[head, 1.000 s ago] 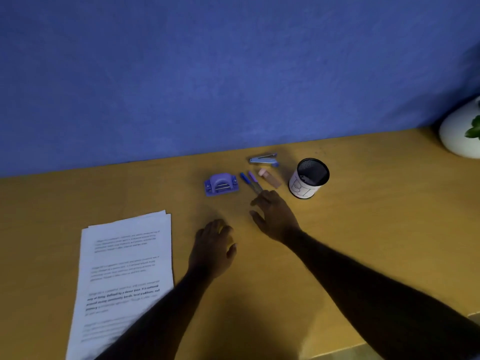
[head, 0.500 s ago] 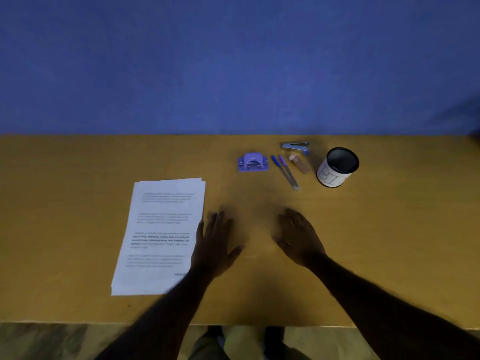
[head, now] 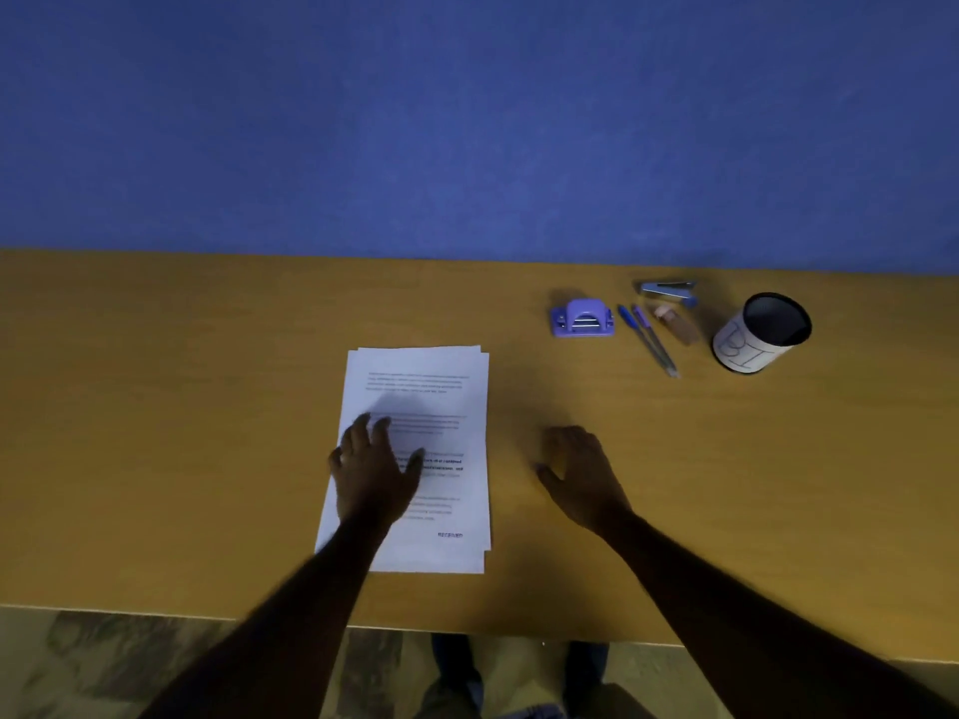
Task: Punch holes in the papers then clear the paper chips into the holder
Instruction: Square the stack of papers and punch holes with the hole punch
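Note:
A stack of printed white papers (head: 441,397) lies on the wooden desk (head: 155,433), slightly fanned. My left hand (head: 371,472) is over the stack's left half with fingers spread and nothing held. To the right of the papers, my right hand (head: 581,472) is low over the bare desk, fingers relaxed and empty. A purple hole punch (head: 583,319) sits farther back, right of the papers. The black mesh holder (head: 763,334) with a white label stands upright at the far right.
Two pens (head: 648,337), a small tan object (head: 677,324) and a blue stapler (head: 669,290) lie between the punch and the holder. A blue wall (head: 467,121) rises behind the desk. The desk's front edge (head: 467,627) runs just below the papers.
The view swung left and down, so the papers now sit mid-frame. My left hand moved from beside the stack to over it. My right hand drew back from the pens toward me.

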Demonstrator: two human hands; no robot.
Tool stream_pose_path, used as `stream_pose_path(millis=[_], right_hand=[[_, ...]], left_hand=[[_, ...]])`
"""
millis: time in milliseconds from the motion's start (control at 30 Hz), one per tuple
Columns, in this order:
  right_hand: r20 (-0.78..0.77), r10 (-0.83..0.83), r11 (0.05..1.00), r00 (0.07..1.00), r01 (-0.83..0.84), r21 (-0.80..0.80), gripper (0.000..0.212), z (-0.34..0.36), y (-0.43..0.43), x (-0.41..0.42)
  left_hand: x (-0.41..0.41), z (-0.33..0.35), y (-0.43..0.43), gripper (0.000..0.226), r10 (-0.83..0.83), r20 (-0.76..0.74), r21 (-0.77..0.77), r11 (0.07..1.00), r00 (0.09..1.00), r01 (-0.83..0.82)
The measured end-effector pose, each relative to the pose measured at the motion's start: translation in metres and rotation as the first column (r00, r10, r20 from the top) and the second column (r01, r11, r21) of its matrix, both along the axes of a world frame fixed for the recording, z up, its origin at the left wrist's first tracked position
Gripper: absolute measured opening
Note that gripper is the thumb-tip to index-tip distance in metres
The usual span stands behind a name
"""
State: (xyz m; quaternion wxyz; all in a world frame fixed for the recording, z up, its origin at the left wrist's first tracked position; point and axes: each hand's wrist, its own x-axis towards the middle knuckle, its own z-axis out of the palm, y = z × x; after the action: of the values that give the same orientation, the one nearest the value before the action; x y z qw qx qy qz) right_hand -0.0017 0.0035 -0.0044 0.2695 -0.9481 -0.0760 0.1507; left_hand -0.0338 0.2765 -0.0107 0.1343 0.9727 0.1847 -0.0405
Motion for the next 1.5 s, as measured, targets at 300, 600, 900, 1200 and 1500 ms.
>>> stream_pose_path(millis=[300,600,900,1200,1500], right_hand=[[-0.236,-0.236,0.935,0.943,0.287,0.209,0.043,0.01,0.084,0.016],[-0.433,-0.39,0.794,0.813,0.535,0.289,0.045,0.014,0.117,0.033],[-0.511,-0.421,0.747,0.749,0.606,0.273,0.035,0.008,0.127,0.052],[-0.415,-0.394,0.891,0.82,0.451,0.047,0.037,0.007,0.142,0.053],[-0.563,-0.291,0.686,0.773,0.579,0.441,0.031,0.003,0.108,0.05]], left_hand=[[0.015,0.009,0.034,0.071,0.407,-0.118,-0.239,0.874,0.906,-0.424],[0.023,0.018,0.047,0.067,0.362,-0.169,-0.333,0.854,0.917,-0.399],[0.025,0.012,0.061,0.067,0.296,-0.214,-0.285,0.892,0.931,-0.349],[0.022,0.011,0.059,0.071,0.301,-0.184,-0.283,0.896,0.936,-0.343],[0.023,0.004,0.069,0.06,0.338,-0.108,-0.434,0.83,0.935,-0.35]])
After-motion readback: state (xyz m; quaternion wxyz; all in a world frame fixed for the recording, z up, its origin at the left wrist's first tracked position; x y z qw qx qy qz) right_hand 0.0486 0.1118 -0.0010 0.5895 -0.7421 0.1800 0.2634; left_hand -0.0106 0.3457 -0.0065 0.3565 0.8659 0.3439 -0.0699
